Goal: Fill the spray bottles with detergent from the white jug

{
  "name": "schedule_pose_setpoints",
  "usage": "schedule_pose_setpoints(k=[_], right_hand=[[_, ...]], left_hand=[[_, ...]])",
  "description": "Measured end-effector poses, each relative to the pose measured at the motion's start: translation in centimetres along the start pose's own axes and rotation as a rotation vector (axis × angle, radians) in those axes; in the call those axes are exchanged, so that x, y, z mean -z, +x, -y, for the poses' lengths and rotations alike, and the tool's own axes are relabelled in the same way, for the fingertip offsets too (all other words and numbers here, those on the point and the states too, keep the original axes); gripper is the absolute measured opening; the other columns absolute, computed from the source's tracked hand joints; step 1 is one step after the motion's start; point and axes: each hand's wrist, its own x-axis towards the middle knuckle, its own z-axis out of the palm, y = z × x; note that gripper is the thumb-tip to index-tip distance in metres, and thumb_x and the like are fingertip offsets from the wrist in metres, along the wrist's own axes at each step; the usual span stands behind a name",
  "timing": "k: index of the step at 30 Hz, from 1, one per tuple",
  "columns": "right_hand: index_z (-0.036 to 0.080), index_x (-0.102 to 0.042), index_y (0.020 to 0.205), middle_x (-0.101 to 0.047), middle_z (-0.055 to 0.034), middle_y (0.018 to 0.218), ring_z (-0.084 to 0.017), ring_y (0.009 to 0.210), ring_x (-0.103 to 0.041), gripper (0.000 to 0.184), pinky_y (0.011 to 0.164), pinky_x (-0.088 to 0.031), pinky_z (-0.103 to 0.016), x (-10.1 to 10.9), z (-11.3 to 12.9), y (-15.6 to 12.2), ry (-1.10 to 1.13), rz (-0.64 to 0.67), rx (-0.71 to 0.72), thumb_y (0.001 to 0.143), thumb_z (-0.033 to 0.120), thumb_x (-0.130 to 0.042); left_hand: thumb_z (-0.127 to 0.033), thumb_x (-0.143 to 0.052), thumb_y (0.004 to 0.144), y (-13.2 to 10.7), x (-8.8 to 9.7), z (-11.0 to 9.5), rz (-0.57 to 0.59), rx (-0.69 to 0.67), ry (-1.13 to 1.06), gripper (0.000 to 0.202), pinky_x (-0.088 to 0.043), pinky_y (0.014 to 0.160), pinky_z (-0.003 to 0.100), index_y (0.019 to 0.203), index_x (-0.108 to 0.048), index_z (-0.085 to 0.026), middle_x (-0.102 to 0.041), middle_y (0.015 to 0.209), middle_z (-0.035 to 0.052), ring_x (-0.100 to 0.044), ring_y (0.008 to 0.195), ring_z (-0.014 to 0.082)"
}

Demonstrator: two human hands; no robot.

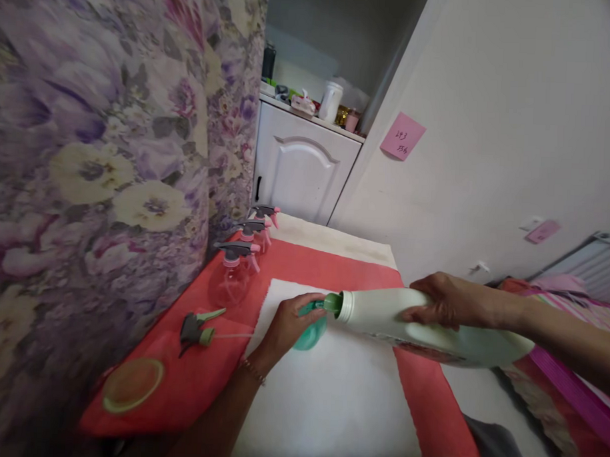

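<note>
My left hand [298, 321] is wrapped around the upper part of a small green see-through bottle [310, 335], which stands on a white cloth [339, 403]. My right hand [440, 303] grips a large pale green jug [382, 308], tipped nearly level with its open mouth to the left. Green liquid [333, 303] shows at the jug's mouth, right over the neck of the small bottle. To the left, a grey and green spray trigger head [196, 331] with its thin tube lies on the red tablecloth [204, 385].
Several clear spray bottles [230, 279] with grey and pink triggers line the table's left edge. A round clear lid or dish [133, 384] with a yellow-green rim lies at the near left corner. A flowered curtain [111, 182] hangs at left; a white wall [488, 141] stands at right.
</note>
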Motion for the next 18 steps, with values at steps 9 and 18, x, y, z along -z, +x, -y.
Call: schedule_pose_setpoints(k=[9, 18], right_hand=[[0.019, -0.061, 0.077, -0.056, 0.0016, 0.059, -0.012, 0.051, -0.049, 0.048, 0.046, -0.037, -0.023, -0.9, -0.7, 0.3, 0.11, 0.001, 0.041, 0.073, 0.067, -0.062], [0.018, -0.067, 0.09, -0.063, -0.0009, 0.062, -0.013, 0.05, -0.052, 0.053, 0.044, -0.036, -0.023, -4.0, -3.6, 1.0, 0.26, -0.038, 0.013, 0.072, 0.068, -0.063]], left_hand=[[-0.031, -0.067, 0.078, 0.1, 0.0, -0.2, -0.004, 0.013, -0.016, 0.026, -0.049, 0.088, 0.029, 0.102, -0.072, -0.021, -0.075, 0.107, 0.0039, -0.067, 0.103, 0.0228], [-0.03, -0.067, 0.078, 0.1, 0.0, -0.4, -0.011, 0.006, -0.028, 0.025, -0.05, 0.086, 0.028, 0.101, -0.072, -0.022, -0.075, 0.104, 0.0025, -0.068, 0.099, 0.022]])
